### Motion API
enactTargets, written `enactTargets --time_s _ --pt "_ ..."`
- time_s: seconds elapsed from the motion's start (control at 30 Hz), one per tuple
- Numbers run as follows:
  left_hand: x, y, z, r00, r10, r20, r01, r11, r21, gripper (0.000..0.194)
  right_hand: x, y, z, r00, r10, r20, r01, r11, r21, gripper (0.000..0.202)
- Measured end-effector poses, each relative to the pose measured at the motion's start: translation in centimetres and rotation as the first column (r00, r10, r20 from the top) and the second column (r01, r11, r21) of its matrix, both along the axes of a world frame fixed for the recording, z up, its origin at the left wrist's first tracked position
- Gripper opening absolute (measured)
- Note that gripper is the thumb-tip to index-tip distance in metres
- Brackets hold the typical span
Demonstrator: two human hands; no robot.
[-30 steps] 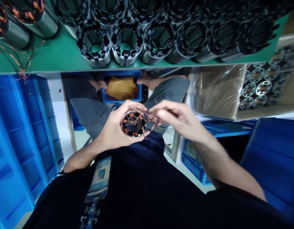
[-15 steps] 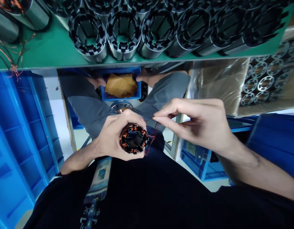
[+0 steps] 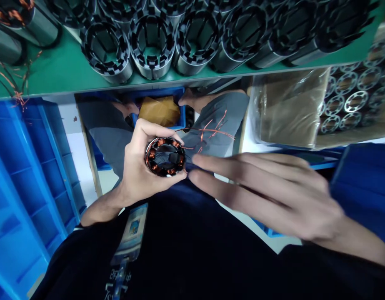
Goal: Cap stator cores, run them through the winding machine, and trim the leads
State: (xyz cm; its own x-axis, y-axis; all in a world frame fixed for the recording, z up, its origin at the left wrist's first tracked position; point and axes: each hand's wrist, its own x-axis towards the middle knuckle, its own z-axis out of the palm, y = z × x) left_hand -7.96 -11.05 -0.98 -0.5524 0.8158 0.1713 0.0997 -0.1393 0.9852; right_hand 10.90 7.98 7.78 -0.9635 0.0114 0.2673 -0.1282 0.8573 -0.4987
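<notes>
My left hand (image 3: 136, 162) is wrapped around a motor stator (image 3: 165, 157), its open end facing up toward me. Copper windings show in the slots around the black inner rim. Several thin copper wires (image 3: 211, 131) stick out from the stator's right side and fan out over my lap. My right hand (image 3: 270, 191) is just to the right of the stator, fingers stretched out and a little blurred. Its fingertips are close to the wire roots; whether they touch them I cannot tell.
Rows of stators without visible copper (image 3: 151, 46) stand on the green bench (image 3: 70, 79). Copper-wound ones (image 3: 39, 25) are at far left. Blue bins (image 3: 33, 166) stand left. A carton of metal cores (image 3: 348, 100) lies right. A blue tray (image 3: 181, 121) sits between my feet.
My right hand has let go of the wire it was pinching and straightened its fingers. My left hand has raised the stator in view and turned it; the wires now spread out to the right.
</notes>
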Motion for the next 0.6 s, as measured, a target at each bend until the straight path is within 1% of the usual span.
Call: enactTargets --time_s 0.03,0.07,0.1,0.17,0.23,0.33,0.4,0.43,0.47,0.5,0.53,0.57,0.6 --pt "0.0 0.0 0.2 1.0 -0.003 -0.002 0.003 1.0 -0.017 0.07 -0.3 -0.4 -0.3 0.999 0.008 -0.047 -0.004 0.998 0.07 0.023" --pt "0.0 -0.1 0.5 1.0 -0.006 -0.002 0.006 0.999 -0.043 0.07 -0.6 -0.6 -0.7 0.999 0.021 -0.05 -0.015 0.993 0.113 0.023" --pt "0.0 -0.2 0.7 1.0 -0.008 -0.004 0.007 0.998 -0.066 0.07 -0.8 -0.7 -1.1 0.999 0.03 -0.015 -0.027 0.992 0.124 0.022" --pt "0.0 -0.5 1.0 1.0 -0.009 -0.016 0.008 0.996 -0.085 0.069 -0.9 -0.3 -2.0 0.998 0.047 0.045 -0.05 0.995 0.087 0.022" --pt "0.0 -0.6 0.8 1.0 -0.013 -0.026 0.011 0.998 -0.07 0.072 -0.7 0.4 -3.2 0.999 0.048 0.015 -0.048 0.999 0.025 0.022" --pt "0.5 -0.4 -0.2 1.0 -0.002 0.013 0.002 1.0 0.006 0.074 -0.3 1.7 -5.6 0.999 0.026 -0.048 -0.028 0.999 -0.035 0.022" --pt "1.0 -0.1 -1.0 0.998 0.027 0.052 -0.03 0.998 0.056 0.072 -0.1 2.3 -6.6 0.999 0.015 -0.045 -0.017 0.999 -0.048 0.021" --pt "1.2 0.0 -1.3 0.997 0.051 0.056 -0.055 0.996 0.072 0.07 0.0 2.6 -6.7 1.0 0.01 -0.017 -0.011 0.999 -0.049 0.021" --pt "1.3 0.1 -1.5 0.996 0.078 0.042 -0.081 0.994 0.079 0.069 0.1 2.9 -6.4 1.0 0.008 0.017 -0.007 0.999 -0.047 0.02" --pt "1.3 0.1 -1.6 0.995 0.103 0.015 -0.104 0.991 0.08 0.068 0.2 3.0 -5.7 0.998 -0.011 0.056 0.014 0.999 -0.044 0.018" --pt "1.2 0.1 -1.6 0.992 0.124 -0.02 -0.122 0.989 0.081 0.067 0.4 3.2 -4.7 0.994 -0.058 0.09 0.062 0.997 -0.048 0.019" --pt "1.0 0.1 -1.5 0.989 0.134 -0.062 -0.129 0.989 0.077 0.067 0.5 3.2 -3.4 0.986 -0.104 0.128 0.115 0.99 -0.087 0.026" --pt "0.7 0.0 -1.4 0.984 0.139 -0.116 -0.131 0.989 0.068 0.067 0.5 3.2 -2.0 0.977 -0.14 0.16 0.168 0.969 -0.182 0.034"
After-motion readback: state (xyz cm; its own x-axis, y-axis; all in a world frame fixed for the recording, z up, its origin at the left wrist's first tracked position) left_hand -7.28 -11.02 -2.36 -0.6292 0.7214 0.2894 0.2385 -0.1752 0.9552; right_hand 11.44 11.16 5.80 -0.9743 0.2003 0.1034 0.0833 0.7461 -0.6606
